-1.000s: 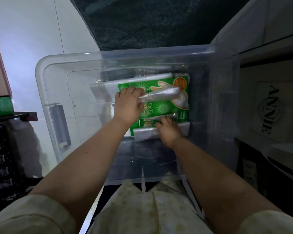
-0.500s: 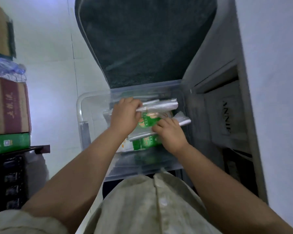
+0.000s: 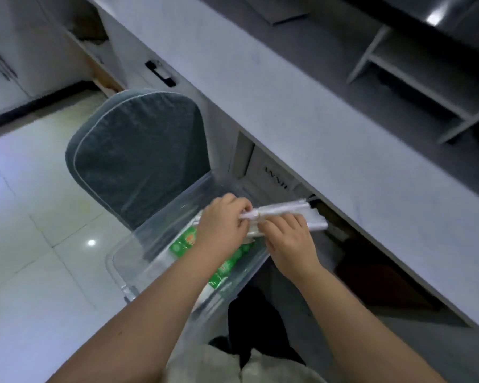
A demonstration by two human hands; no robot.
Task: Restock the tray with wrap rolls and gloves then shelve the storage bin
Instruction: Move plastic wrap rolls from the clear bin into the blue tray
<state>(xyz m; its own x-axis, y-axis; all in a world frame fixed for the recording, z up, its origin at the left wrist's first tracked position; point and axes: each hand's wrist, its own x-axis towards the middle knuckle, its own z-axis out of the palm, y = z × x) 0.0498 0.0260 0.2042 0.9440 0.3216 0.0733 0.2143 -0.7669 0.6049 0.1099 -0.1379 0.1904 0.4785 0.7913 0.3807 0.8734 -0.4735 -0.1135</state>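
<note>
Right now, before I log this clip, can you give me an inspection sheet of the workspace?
Surface: long grey countertop on the right; what the bin rests on is hidden.
Job's things: clear plastic storage bin holds green glove packs; bundle of white wrap rolls held above its far side; tray not seen.
Clutter: nothing seen.
Grippers: left hand grips one end of the rolls; right hand grips them beside it.
Cables: nothing seen.
Surroundings: grey cushioned chair back behind the bin, white tiled floor, grey shelf unit on the counter, lettered box under it.
</note>
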